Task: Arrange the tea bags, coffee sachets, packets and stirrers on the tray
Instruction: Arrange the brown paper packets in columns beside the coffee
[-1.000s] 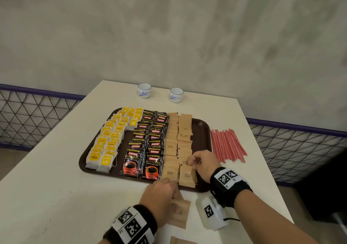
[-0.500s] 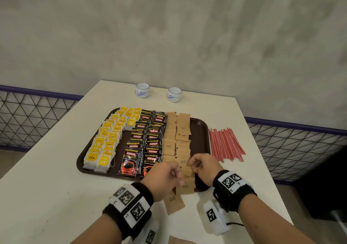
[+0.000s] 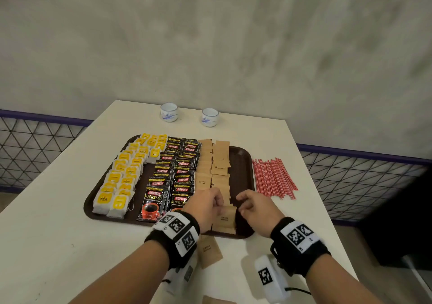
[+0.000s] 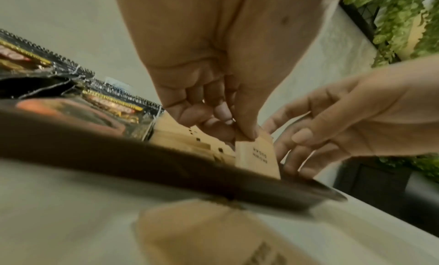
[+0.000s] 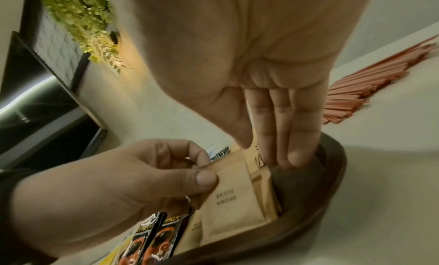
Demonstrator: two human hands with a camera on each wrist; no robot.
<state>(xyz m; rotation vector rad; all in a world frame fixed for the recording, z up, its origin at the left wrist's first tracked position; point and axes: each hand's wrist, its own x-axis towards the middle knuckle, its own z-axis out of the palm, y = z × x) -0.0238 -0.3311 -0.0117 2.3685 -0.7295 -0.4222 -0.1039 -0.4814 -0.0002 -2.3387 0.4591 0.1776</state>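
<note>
A brown tray [image 3: 241, 163] holds rows of yellow tea bags [image 3: 121, 179], black coffee sachets [image 3: 177, 177] and brown packets [image 3: 219, 158]. My left hand [image 3: 219, 204] pinches one brown packet [image 3: 225, 218] by its top edge and stands it at the tray's near right corner. The pinch [image 4: 247, 135] on the packet [image 4: 257, 156] shows in the left wrist view. My right hand [image 3: 244, 204] is just right of it, with straight fingers [image 5: 294, 156] touching the tray floor beside the packets [image 5: 228, 199]. Red stirrers [image 3: 273, 178] lie on the table right of the tray.
A loose brown packet [image 3: 208, 251] lies on the white table [image 3: 58, 233] in front of the tray, and another [image 3: 217, 301] is at the bottom edge. Two small white cups [image 3: 169, 112] [image 3: 210, 116] stand behind the tray. Mesh railings flank the table.
My left hand lifted a brown packet from the table in front of the tray and carried it over the rim to the near right corner. The right hand stayed by the packets.
</note>
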